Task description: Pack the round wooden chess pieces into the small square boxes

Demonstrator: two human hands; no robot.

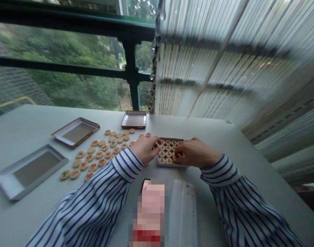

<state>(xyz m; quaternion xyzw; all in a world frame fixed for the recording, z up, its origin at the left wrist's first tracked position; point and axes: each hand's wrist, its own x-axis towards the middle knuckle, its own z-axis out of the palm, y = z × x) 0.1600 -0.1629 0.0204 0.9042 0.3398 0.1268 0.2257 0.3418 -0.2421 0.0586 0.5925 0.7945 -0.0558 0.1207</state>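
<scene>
A small open box [171, 165] holds round wooden Chinese chess pieces [168, 154] with black characters, set in rows. My right hand [197, 152] is over the box's right side, fingers curled down and closed at a chess piece [174, 157] that they partly cover. At the box's left edge is my left hand [146, 150], thumb and index finger apart, nothing visible between them. Loose Chinese chess pieces [99, 154] lie spread to the left, several with red characters, some black and some showing a plain face. My left forearm hides part of that spread.
An open tray-like lid [134, 127] stands at the back, with another shallow tray [77, 142] and a larger grey one [11, 192] at left. A blurred-out phone [152, 209] and a clear plastic case [183, 212] lie in front. Window and striped curtain border the white table [211, 137].
</scene>
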